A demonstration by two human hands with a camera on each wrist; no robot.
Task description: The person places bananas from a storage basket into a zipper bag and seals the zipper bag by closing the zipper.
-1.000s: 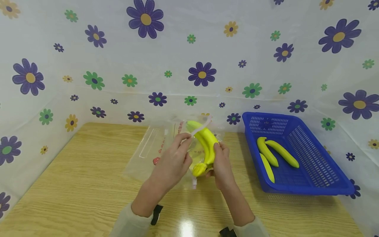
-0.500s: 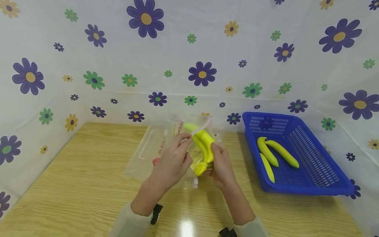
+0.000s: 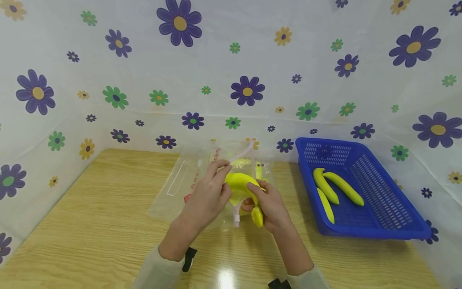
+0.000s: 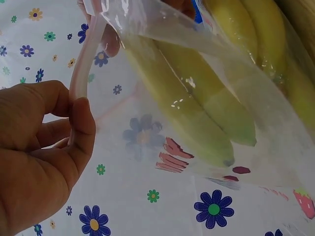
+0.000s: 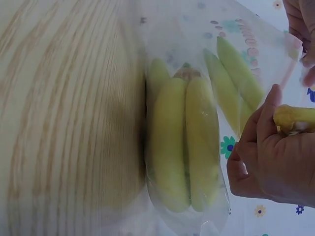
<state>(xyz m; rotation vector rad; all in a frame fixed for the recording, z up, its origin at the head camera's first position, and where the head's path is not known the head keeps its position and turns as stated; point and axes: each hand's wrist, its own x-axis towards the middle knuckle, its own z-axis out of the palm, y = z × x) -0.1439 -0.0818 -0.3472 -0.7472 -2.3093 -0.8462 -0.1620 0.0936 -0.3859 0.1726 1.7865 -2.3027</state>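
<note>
My left hand point(image 3: 206, 196) pinches the zip edge of a clear plastic zip bag point(image 4: 142, 162) between thumb and fingers, and the bag's mouth is spread. My right hand point(image 3: 271, 206) grips a bunch of yellow bananas point(image 3: 241, 181) near its stem point(image 3: 257, 216). In the left wrist view the tips of this bunch show through the bag film, pointing into the bag. More bananas point(image 5: 172, 142) lie deeper in the bag against the table, as the right wrist view shows. The zip slider point(image 3: 236, 220) hangs at the bag's near end.
A blue plastic basket point(image 3: 379, 230) stands at the right with three yellow bananas point(image 3: 344, 188) inside. Under the bag is a wooden table point(image 3: 90, 224). Flat clear plastic point(image 3: 169, 192) with red print lies left of the hands. A flower-patterned sheet point(image 3: 144, 68) surrounds the table.
The bunch in my right hand has tilted flatter, its stem moving right and down. The bag's mouth stands wider, and my left hand keeps hold of its edge.
</note>
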